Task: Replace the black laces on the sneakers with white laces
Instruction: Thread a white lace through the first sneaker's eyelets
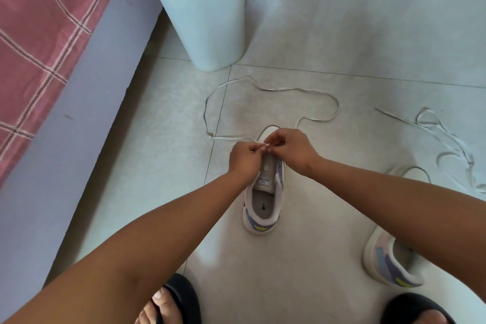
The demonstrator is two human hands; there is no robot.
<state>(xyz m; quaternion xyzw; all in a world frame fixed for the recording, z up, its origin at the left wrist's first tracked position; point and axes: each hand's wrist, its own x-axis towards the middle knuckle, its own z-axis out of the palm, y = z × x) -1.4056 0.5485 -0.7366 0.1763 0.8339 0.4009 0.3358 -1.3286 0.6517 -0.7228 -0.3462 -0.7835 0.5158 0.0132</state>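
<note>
— White lace (273,90) is going in now? Where's the shoe?

— Yep. Sneaker (263,192) sits on the floor tiles (302,258) right in front of the person, heel toward them. Left hand (243,156) and right hand (288,148) meet over the front eyelets, both w/ fingers curled, pinching the lace end betw. thumb & fingertips. Rest of the lace loops out across the floor toward the bin (207,21).

— So which step?

— Looks like threading near the toe, prob. the first eyelets. No black lace visible on this shoe. Next needs the tip fed through a small hole, then slack pulled even.

— And the other one?

— 2nd sneaker (389,263) is off to the right, partly behind the forearm; another white lace (447,139) lies tangled beyond it.

— Room?

— Pale glossy tiles, white bin w/ blue liner, bed w/ pink checked cover (39,42) on the left. Black slippers (181,294) on the feet.
</note>
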